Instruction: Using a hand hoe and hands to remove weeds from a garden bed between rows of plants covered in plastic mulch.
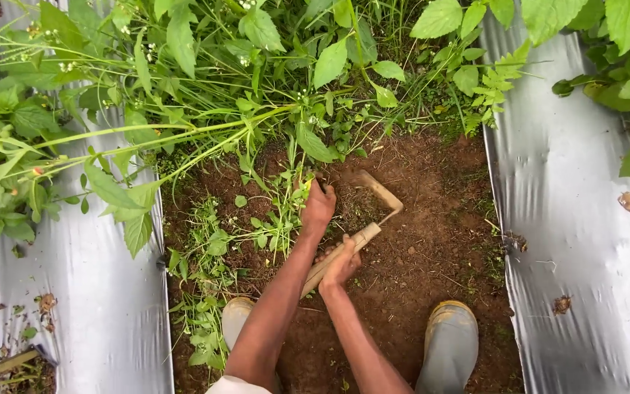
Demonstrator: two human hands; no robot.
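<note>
Your left hand closes on weed stems at 11 o'clock, pulling them taut, while your right hand wraps the hoe handle tight, blade in soil at 1 o'clock.

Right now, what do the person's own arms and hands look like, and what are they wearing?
Both arms are bare from the upper arm down. The left hand and right hand are bare: no gloves, rings, watch or bands show. A light, whitish sleeve edge shows at the bottom of the view, on the left arm. Muddy grey rubber boots cover the feet.
</note>
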